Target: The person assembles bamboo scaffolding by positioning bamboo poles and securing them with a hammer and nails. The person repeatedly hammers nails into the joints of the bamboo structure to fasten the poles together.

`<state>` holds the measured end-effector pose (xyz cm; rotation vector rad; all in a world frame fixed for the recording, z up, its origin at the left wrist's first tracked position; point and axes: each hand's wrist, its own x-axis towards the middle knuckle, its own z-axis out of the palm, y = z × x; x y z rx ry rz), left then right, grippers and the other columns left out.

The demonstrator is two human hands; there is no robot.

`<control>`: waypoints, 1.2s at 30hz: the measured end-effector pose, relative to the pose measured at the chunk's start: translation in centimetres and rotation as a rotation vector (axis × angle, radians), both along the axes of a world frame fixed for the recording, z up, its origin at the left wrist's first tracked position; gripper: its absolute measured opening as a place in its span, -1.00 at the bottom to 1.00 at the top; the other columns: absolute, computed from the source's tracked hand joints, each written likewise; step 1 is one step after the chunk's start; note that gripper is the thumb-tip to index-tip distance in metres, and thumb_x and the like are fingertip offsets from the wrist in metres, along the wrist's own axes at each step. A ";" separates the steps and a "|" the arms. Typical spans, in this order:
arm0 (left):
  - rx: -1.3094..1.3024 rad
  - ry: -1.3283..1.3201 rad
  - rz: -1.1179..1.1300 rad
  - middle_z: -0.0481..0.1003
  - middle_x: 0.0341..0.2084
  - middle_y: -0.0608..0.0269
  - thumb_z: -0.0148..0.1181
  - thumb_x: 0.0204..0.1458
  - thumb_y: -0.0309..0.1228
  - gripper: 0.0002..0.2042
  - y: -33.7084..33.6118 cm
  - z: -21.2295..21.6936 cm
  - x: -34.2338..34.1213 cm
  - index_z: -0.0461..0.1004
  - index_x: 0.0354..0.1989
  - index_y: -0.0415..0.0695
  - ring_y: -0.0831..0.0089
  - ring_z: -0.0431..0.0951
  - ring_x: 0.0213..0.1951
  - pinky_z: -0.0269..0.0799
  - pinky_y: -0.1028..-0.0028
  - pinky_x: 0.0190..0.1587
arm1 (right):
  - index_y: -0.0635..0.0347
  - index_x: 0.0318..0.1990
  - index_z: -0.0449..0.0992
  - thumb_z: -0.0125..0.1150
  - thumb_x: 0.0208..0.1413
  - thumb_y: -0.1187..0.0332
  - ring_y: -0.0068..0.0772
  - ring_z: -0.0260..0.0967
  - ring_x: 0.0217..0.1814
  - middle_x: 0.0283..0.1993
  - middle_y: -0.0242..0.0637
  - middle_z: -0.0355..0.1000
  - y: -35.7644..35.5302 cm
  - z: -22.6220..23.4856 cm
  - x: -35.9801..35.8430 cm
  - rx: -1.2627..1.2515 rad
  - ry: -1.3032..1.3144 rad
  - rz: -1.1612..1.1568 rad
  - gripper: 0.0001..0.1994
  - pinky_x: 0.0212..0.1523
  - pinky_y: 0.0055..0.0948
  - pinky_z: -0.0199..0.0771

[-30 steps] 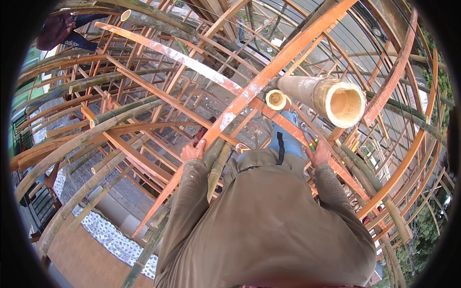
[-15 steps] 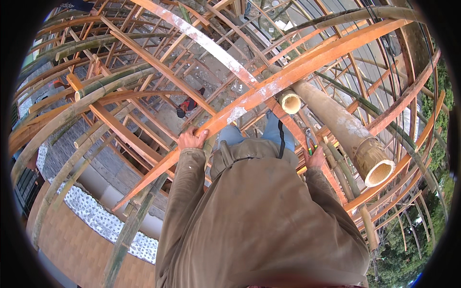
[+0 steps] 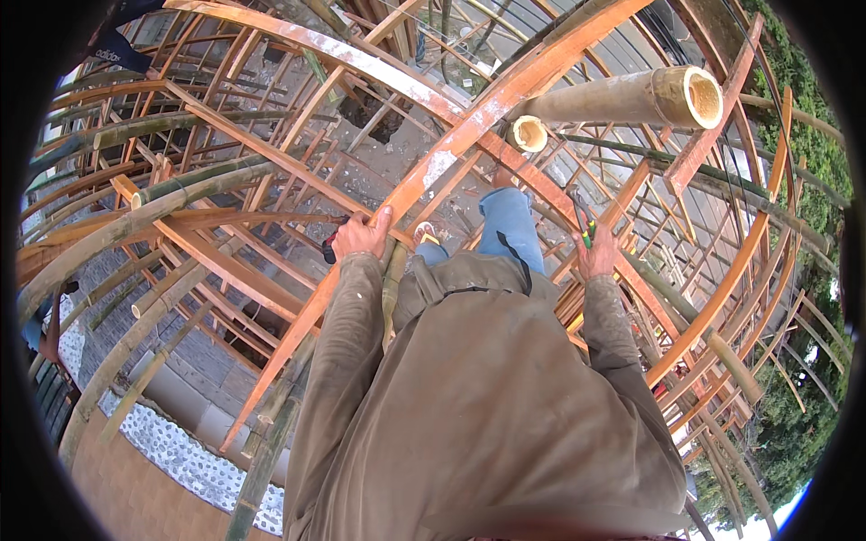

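The left hand (image 3: 361, 236), just left of the middle of the frame, has its fingers wrapped on the edge of one long orange beam (image 3: 456, 140), which runs from the top right down to the lower left. The right hand (image 3: 595, 250), right of the middle, has its fingers closed around one pair of pliers (image 3: 585, 221) with green on the handles, near a second orange beam (image 3: 528, 168) that meets the long one at the upper middle. Between the beams are open gaps, and through them you can see the gray ground (image 3: 383, 167) far below. Two blue trouser legs (image 3: 510, 225) are in the middle, between the hands. Two round bamboo poles (image 3: 622, 97) show pale cut ends at the upper right, both hollow, one big and one small. At the upper left edge is another person's dark trouser leg (image 3: 122, 50)
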<state>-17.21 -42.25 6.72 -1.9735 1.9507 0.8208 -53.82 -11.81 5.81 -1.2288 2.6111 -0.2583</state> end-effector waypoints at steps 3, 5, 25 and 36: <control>0.005 -0.001 -0.026 0.61 -0.21 -0.25 0.03 0.00 0.40 -0.19 0.1 0.1 0.0 0.64 -0.09 -0.24 -0.16 0.60 -0.05 0.45 0.03 0.06 | 0.27 -0.07 0.52 0.23 0.24 -0.01 -0.02 0.51 -0.21 -0.25 -0.16 0.55 -1.9 0.9 4.9 0.049 -0.326 -0.125 -0.55 -0.05 -0.12 0.44; 0.008 0.018 -0.024 0.61 -0.18 -0.27 -0.01 0.00 0.42 -0.17 0.1 0.3 0.0 0.63 -0.09 -0.25 -0.17 0.59 -0.03 0.44 0.03 0.08 | 0.28 -0.13 0.55 0.15 0.30 0.03 -0.19 0.55 -0.33 -0.30 -0.23 0.59 -3.7 0.4 7.2 0.069 -0.615 -0.235 -0.59 -0.24 -0.21 0.50; -0.032 0.037 -0.023 0.59 -0.15 -0.31 -0.03 -0.01 0.44 -0.14 0.5 1.1 0.1 0.64 -0.09 -0.25 -0.15 0.57 0.02 0.42 0.05 0.12 | 0.48 0.15 0.18 -0.09 0.30 0.56 -0.02 0.51 -0.10 0.06 0.01 0.30 -17.2 -6.8 18.4 -0.565 -1.546 -1.172 -0.69 -0.02 -0.12 0.75; -0.045 0.024 -0.045 0.59 -0.17 -0.31 -0.02 -0.01 0.44 -0.14 0.6 0.8 0.2 0.63 -0.12 -0.29 -0.17 0.58 0.00 0.43 0.02 0.09 | 0.38 0.23 0.18 -0.02 0.21 0.45 0.10 0.47 -0.07 0.15 0.05 0.25 -20.8 -8.0 21.4 -0.607 -1.203 -1.186 -0.56 -0.15 -0.05 0.67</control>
